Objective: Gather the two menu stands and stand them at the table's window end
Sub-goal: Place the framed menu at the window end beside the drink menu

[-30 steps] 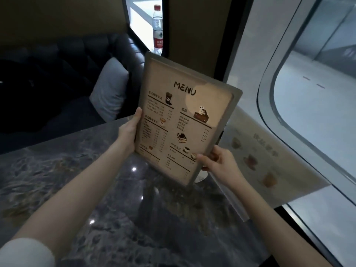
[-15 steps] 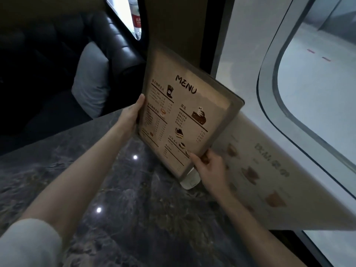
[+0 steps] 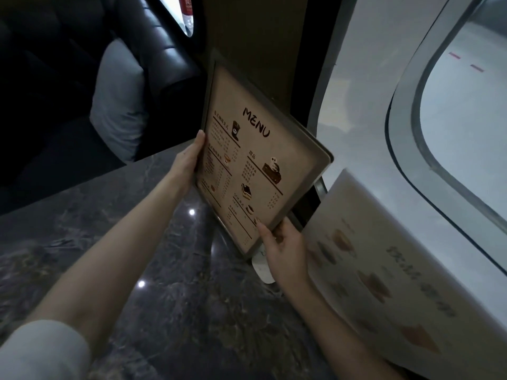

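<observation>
I hold a tan menu stand (image 3: pixel 258 165) headed "MENU" with both hands, tilted, near the window end of the dark marble table (image 3: pixel 170 297). My left hand (image 3: pixel 189 163) grips its left edge. My right hand (image 3: pixel 282 248) grips its lower right corner, above its white base (image 3: pixel 260 267), which touches the tabletop. A second menu stand (image 3: pixel 384 270) with drink pictures stands along the window side, right of my right hand, partly blurred.
A large window (image 3: pixel 452 133) with a curved frame runs along the right. A brown pillar (image 3: pixel 255 50) rises behind the menu. A black leather sofa (image 3: pixel 162 50) with a grey cushion (image 3: pixel 118 100) sits beyond the table's far left edge.
Both hands have carried the MENU stand farther from me toward the window end and lowered it, so its white base now meets the table. The second stand appears unmoved.
</observation>
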Action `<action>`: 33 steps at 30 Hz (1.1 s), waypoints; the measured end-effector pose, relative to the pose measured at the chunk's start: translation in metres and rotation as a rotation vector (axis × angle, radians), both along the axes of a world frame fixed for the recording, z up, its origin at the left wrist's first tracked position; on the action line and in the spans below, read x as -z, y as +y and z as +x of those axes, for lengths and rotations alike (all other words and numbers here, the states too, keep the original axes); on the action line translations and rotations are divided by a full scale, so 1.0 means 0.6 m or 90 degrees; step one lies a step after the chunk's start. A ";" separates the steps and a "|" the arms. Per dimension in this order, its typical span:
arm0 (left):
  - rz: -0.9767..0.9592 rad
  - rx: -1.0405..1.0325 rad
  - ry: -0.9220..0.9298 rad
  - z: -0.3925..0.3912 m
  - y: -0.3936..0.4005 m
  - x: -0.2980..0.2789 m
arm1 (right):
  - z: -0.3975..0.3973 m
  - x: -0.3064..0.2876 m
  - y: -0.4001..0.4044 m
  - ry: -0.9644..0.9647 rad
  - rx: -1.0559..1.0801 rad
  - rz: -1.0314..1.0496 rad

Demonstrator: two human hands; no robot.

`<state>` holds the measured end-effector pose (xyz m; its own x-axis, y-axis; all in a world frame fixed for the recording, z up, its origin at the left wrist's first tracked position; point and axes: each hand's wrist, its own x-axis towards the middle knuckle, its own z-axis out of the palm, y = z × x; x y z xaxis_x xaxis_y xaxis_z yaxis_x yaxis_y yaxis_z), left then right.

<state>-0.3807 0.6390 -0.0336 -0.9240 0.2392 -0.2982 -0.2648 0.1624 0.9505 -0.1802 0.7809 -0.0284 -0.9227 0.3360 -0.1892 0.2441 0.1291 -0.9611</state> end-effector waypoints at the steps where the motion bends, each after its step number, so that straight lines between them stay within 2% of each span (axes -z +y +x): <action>1: -0.002 0.002 -0.002 -0.003 0.000 0.001 | -0.001 0.002 0.000 0.000 0.000 -0.003; 6: -0.006 0.020 -0.002 -0.018 0.005 0.001 | -0.004 0.007 -0.003 -0.001 0.008 -0.019; 22: 0.003 -0.016 -0.017 -0.010 0.042 0.027 | -0.009 0.011 -0.005 0.000 0.016 0.056; 28: -0.109 -0.016 -0.006 0.026 0.046 0.019 | -0.010 0.008 0.000 -0.021 -0.016 0.119; 33: -0.167 0.009 -0.033 0.066 0.045 0.007 | -0.013 -0.011 0.006 -0.111 -0.090 0.219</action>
<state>-0.3414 0.6663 -0.0379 -0.9033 0.1597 -0.3981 -0.3074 0.4061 0.8606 -0.1882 0.7847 -0.0219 -0.9287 0.2786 -0.2447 0.3554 0.4805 -0.8017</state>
